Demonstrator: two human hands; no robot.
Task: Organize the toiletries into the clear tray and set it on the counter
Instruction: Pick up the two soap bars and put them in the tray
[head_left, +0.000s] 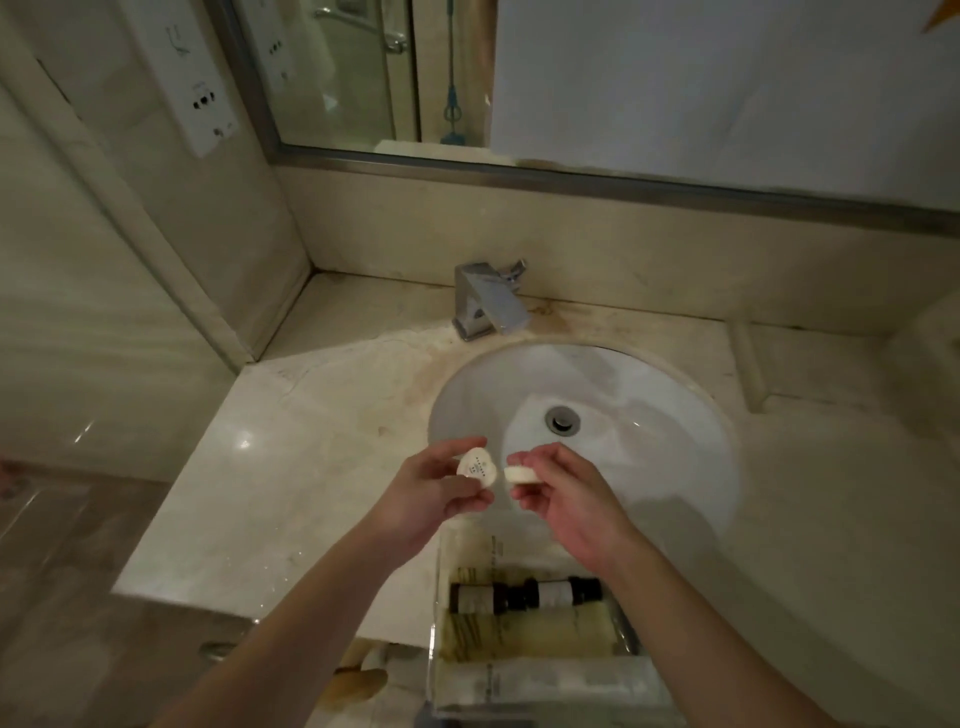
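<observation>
My left hand (441, 493) pinches a small white soap packet with printed text (477, 466) over the front rim of the sink. My right hand (563, 493) holds a round white soap bar (521, 474) just to the right of it, the two items nearly touching. Below my wrists the clear tray (439, 618) rests at the counter's front edge. Inside it lie two dark brown bottles (480, 597) (563, 591) end to end, a pale yellowish tube (540, 636) and a white tube (545, 683). My right forearm hides the tray's right side.
A white round sink (649, 415) with a metal drain (562, 420) fills the counter's middle. A chrome faucet (488, 301) stands behind it. The marble counter (291, 467) stretches left to a wall corner. A mirror (675, 78) hangs above; a socket panel (202, 104) is on the left wall.
</observation>
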